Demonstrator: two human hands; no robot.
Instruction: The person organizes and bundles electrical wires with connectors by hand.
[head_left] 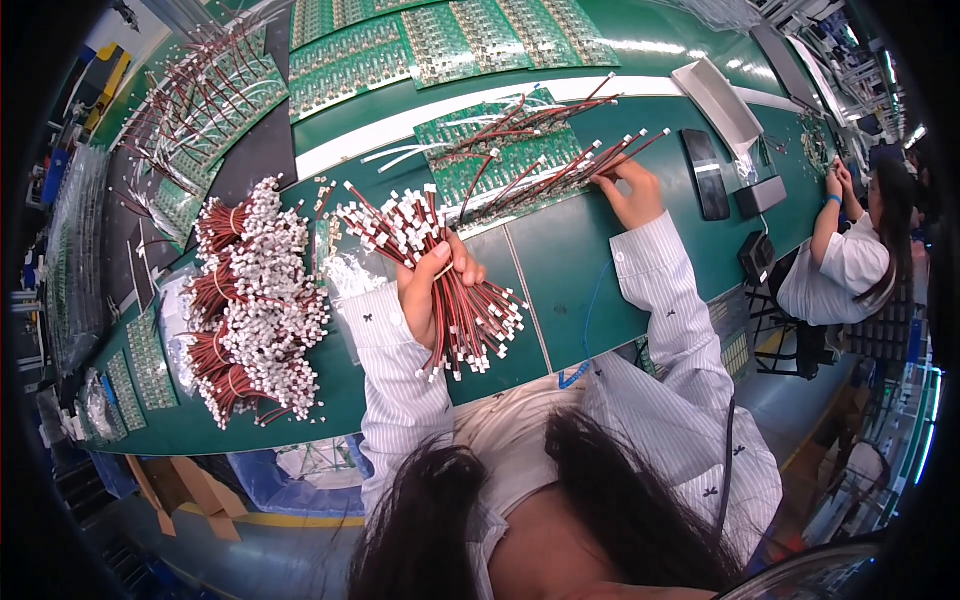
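Observation:
My left hand [432,285] is closed around a thick bundle of red and black connector wires [478,322] with white plugs at both ends. It holds the bundle above the green table, left of my body. At the right edge of a green circuit board panel [458,178], my right hand [636,196] pinches a thin connector wire, its fingertips partly hiding the wire's end. Several similar red and black wires [530,185] lie slantwise across the panel, with white plugs sticking out past its upper right side.
Banded wire bundles [262,300] are heaped at left. Wired panels [215,130] lie behind them; more bare panels [450,45] lie at the back. To the right are a phone [706,175], a white tray [718,103] and a dark box [761,197]. A co-worker [850,255] sits far right.

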